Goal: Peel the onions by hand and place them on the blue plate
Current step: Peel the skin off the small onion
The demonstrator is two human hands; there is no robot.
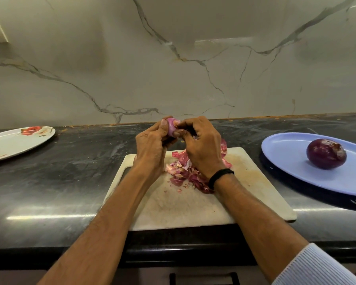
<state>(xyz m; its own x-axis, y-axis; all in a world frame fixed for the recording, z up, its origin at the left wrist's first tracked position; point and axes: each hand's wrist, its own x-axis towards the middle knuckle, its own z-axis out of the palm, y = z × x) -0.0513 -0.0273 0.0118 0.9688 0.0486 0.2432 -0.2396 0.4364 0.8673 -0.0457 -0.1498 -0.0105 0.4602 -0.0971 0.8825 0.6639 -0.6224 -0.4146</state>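
A small pale purple onion [171, 126] is held up above the far edge of the cutting board [255, 182]. My left hand [152, 149] grips it from the left, thumb on its side. My right hand [201, 145] pinches at its right side with curled fingers; the fingertips are partly hidden. A heap of red-pink onion skins [183, 171] lies on the board under my hands. On the blue plate [292, 161] at the right sits one dark purple onion [326, 154].
A white oval plate with red flowers [12, 142] lies at the far left on the dark stone counter [80, 171]. A marble wall rises close behind. The counter's front edge runs just below the board.
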